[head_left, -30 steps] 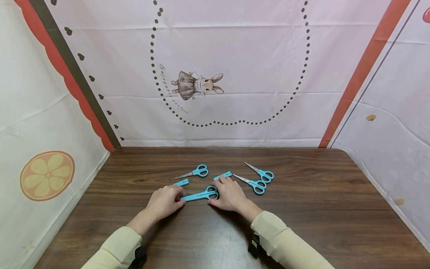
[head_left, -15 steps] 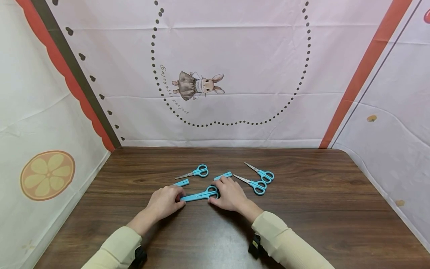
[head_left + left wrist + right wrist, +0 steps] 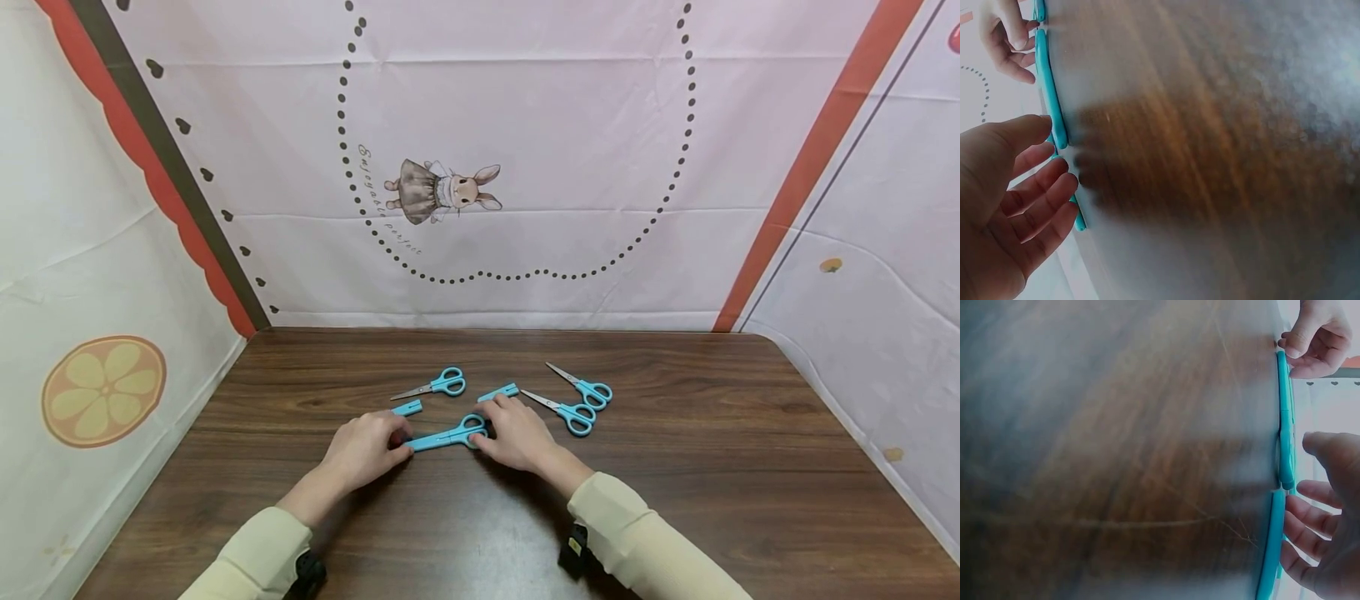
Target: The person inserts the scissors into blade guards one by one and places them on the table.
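A pair of turquoise scissors (image 3: 457, 434) lies on the table with its blades inside a matching blade cover. At the cover's tip is my left hand (image 3: 363, 450), thumb right at the end and the fingers loosely bent, spread apart in the left wrist view. My right hand (image 3: 517, 432) hovers at the handle loops, its thumb (image 3: 1322, 442) lifted off them and its fingers relaxed. A loose blade cover (image 3: 407, 407) lies just beyond the left fingers; another blade cover (image 3: 501, 391) lies beyond the right fingertips, partly hidden by them.
Uncovered turquoise scissors (image 3: 447, 382) lie behind the covered pair. To the right are two more, scissors (image 3: 576, 417) in front and scissors (image 3: 592, 392) behind, their handles touching. A printed cloth (image 3: 570, 167) hangs along the back edge of the wooden table (image 3: 697, 450).
My right thumb has come up from the table's surface and over the handle loop. My left hand has shifted slightly left. The scissors and covers have hardly moved.
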Motion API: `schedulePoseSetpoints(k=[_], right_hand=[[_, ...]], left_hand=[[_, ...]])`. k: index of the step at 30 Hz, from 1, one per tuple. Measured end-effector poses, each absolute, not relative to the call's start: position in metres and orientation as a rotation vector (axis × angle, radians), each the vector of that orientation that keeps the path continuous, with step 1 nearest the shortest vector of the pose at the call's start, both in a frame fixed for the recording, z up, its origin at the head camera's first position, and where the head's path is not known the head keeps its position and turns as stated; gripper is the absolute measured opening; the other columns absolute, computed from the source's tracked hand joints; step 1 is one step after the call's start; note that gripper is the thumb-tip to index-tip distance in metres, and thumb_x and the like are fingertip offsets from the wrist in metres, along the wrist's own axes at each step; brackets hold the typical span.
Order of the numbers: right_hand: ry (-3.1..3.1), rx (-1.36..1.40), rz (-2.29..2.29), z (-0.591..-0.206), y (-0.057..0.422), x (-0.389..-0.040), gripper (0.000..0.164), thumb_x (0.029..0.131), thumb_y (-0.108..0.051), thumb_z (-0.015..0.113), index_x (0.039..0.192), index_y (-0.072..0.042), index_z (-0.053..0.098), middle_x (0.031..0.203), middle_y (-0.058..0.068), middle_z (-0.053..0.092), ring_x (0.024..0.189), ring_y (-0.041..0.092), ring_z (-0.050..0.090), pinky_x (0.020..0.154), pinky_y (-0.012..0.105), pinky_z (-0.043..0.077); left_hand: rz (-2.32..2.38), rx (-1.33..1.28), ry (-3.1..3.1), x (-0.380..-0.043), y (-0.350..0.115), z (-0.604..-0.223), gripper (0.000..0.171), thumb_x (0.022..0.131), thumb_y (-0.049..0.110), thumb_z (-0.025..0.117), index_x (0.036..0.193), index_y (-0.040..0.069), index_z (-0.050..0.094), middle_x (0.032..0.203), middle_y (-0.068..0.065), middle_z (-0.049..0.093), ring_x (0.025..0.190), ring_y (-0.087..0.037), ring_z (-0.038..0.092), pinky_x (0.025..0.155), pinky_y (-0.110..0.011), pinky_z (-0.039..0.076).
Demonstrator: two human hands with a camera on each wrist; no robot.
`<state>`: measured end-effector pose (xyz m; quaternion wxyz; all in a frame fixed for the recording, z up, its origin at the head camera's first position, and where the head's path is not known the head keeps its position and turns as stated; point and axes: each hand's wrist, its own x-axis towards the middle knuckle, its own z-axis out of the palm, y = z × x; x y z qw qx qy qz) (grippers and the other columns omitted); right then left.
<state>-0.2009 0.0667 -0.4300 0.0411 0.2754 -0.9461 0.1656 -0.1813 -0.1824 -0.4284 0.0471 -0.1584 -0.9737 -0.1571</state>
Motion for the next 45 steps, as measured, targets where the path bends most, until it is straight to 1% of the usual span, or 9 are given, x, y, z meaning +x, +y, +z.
schedulePoseSetpoints(k=[6, 14, 19, 22, 28, 30, 32, 40, 45], right_hand=[[-2.875, 0.861, 0.548, -0.431, 0.068, -0.202, 0.034, 0.090, -0.033, 0.057, 0.119, -0.014, 0.058, 0.108, 0.003, 0.057, 0.095, 0.017, 0.057, 0.077, 0.035, 0.048], [-2.836, 0.832, 0.598, -0.429, 0.069, -0.204, 0.031, 0.090, -0.028, 0.057, 0.116, -0.012, 0.060, 0.104, 0.002, 0.058, 0.092, 0.016, 0.057, 0.076, 0.035, 0.047], [-2.793, 0.802, 0.608, -0.430, 0.070, -0.208, 0.026, 0.090, -0.026, 0.057, 0.112, -0.013, 0.062, 0.103, 0.001, 0.060, 0.094, 0.016, 0.058, 0.085, 0.038, 0.046], [-2.778, 0.787, 0.621, -0.430, 0.070, -0.209, 0.024, 0.090, -0.027, 0.057, 0.111, -0.015, 0.063, 0.102, 0.000, 0.061, 0.093, 0.016, 0.059, 0.086, 0.038, 0.046], [-2.731, 0.788, 0.628, -0.431, 0.072, -0.211, 0.023, 0.088, -0.027, 0.061, 0.107, -0.015, 0.064, 0.100, -0.002, 0.062, 0.090, 0.015, 0.059, 0.077, 0.033, 0.048], [-2.727, 0.790, 0.631, -0.431, 0.072, -0.212, 0.024, 0.087, -0.028, 0.061, 0.107, -0.015, 0.065, 0.100, -0.002, 0.062, 0.090, 0.015, 0.059, 0.082, 0.034, 0.047], [-2.731, 0.786, 0.633, -0.430, 0.073, -0.212, 0.025, 0.087, -0.028, 0.062, 0.107, -0.015, 0.065, 0.100, -0.002, 0.063, 0.090, 0.015, 0.059, 0.081, 0.034, 0.048], [-2.743, 0.782, 0.690, -0.429, 0.073, -0.215, 0.030, 0.086, -0.030, 0.063, 0.111, -0.015, 0.063, 0.103, -0.001, 0.062, 0.092, 0.015, 0.058, 0.074, 0.032, 0.048], [-2.733, 0.794, 0.706, -0.428, 0.073, -0.216, 0.033, 0.085, -0.034, 0.064, 0.112, -0.015, 0.063, 0.104, 0.000, 0.062, 0.092, 0.015, 0.057, 0.073, 0.033, 0.049]], left_hand=[[-0.461, -0.496, -2.934, -0.181, -0.184, -0.425, 0.012, 0.075, 0.028, 0.075, 0.083, 0.023, 0.067, 0.072, 0.011, 0.054, 0.058, -0.004, 0.045, 0.051, -0.026, 0.037], [-0.461, -0.487, -2.851, -0.180, -0.185, -0.422, 0.015, 0.075, 0.026, 0.075, 0.085, 0.022, 0.066, 0.083, 0.009, 0.060, 0.069, -0.007, 0.057, 0.055, -0.027, 0.044], [-0.467, -0.493, -2.829, -0.181, -0.188, -0.422, 0.015, 0.074, 0.026, 0.075, 0.086, 0.022, 0.066, 0.087, 0.008, 0.061, 0.072, -0.008, 0.060, 0.057, -0.028, 0.046], [-0.469, -0.499, -2.820, -0.182, -0.190, -0.422, 0.015, 0.074, 0.026, 0.075, 0.086, 0.022, 0.067, 0.090, 0.008, 0.061, 0.073, -0.008, 0.059, 0.058, -0.028, 0.047], [-0.506, -0.494, -2.787, -0.184, -0.195, -0.422, 0.022, 0.073, 0.027, 0.076, 0.092, 0.019, 0.068, 0.091, 0.005, 0.062, 0.074, -0.011, 0.058, 0.057, -0.029, 0.045], [-0.514, -0.488, -2.782, -0.185, -0.196, -0.421, 0.025, 0.073, 0.027, 0.076, 0.095, 0.018, 0.068, 0.091, 0.004, 0.062, 0.073, -0.012, 0.058, 0.056, -0.028, 0.043], [-0.510, -0.485, -2.781, -0.185, -0.197, -0.421, 0.028, 0.073, 0.028, 0.077, 0.097, 0.018, 0.068, 0.092, 0.003, 0.062, 0.074, -0.013, 0.058, 0.056, -0.027, 0.043], [-0.518, -0.449, -2.778, -0.188, -0.201, -0.422, 0.033, 0.074, 0.029, 0.077, 0.102, 0.017, 0.066, 0.093, 0.000, 0.061, 0.071, -0.010, 0.055, 0.055, -0.027, 0.043], [-0.547, -0.431, -2.775, -0.189, -0.204, -0.423, 0.034, 0.073, 0.028, 0.077, 0.103, 0.018, 0.065, 0.094, 0.000, 0.060, 0.077, -0.014, 0.060, 0.058, -0.030, 0.046]])
